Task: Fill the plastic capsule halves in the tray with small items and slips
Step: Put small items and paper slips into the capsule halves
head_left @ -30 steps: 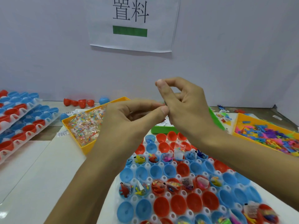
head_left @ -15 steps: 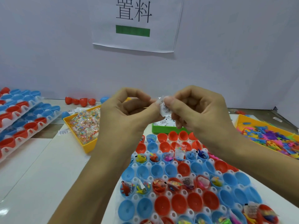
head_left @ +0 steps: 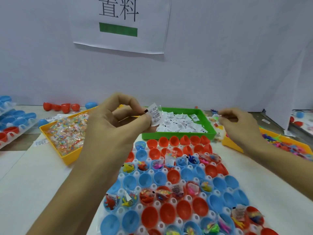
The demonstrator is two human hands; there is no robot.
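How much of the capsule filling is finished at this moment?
Partly done. Several capsule halves already hold toys and slips. The left hand pinches a printed slip; the right hand is beside the green tray. Many halves, like the red one, are empty.

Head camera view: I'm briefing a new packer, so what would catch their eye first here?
The left hand pinching a printed paper slip at centre, above the tray of red and blue capsule halves. Behind it sits a green bin of slips.
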